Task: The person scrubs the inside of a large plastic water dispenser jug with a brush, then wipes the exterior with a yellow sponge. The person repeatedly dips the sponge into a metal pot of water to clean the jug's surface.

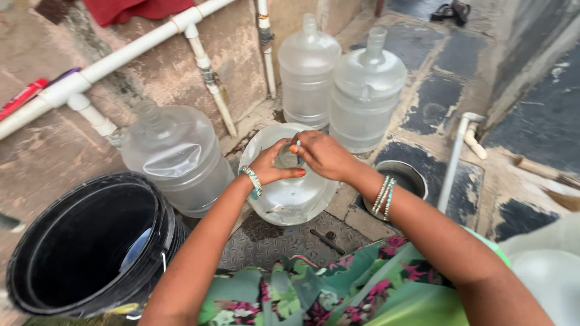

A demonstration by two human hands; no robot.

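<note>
Nearest the camera, a green and pink floral garment [338, 290] fills the bottom edge, and both forearms reach out over it to a clear plastic water jug [290, 187] tilted toward the person on a metal tread plate [266, 241]. The left hand [272, 166] curls around the jug's neck, thumb and fingers closed on it, while the right hand [323, 154] bends over the mouth with fingertips pinched at the opening; what they pinch is too small to tell. The jug looks empty, so it is probably light, thin-walled and springy, likely slick if wet; the stiff neck is the sound place to grip, the broad belly would flex. To the left sits a black bucket [90, 247], touching another clear jug [175, 154]. To the right a round steel vessel [405, 175] shows just behind the right wrist. Farther back 2 more jugs [338, 78] stand upright together on the patchy dark stone floor [435, 102], below white pipes [121, 57] on a stained wall, with sandals [453, 10] in the far corner.
</note>
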